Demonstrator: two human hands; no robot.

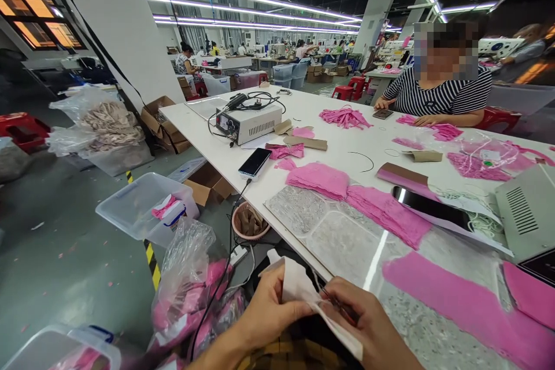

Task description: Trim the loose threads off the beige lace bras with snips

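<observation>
At the bottom centre, in front of my lap, my left hand (271, 303) is closed on a piece of cream cloth (299, 280), its thumb lying on the near side. The cloth is folded, and a strip of it runs down to the right past my other hand. My right hand (364, 315) is closed close beside it, its fingertips near the cloth's edge. Between those fingers sits a slim dark tool (344, 307) that looks like thread snips, mostly hidden by the hand. Both hands are just off the near edge of the white table (303, 243).
Pink cloth stacks (318, 179) and a flat pink piece (451, 295) lie on the table. A control box (249, 121), a phone (254, 162) and a dark glossy slab (429, 208) are there too. A co-worker (437, 92) sits opposite. Plastic bags (186, 277) and bins crowd the floor at left.
</observation>
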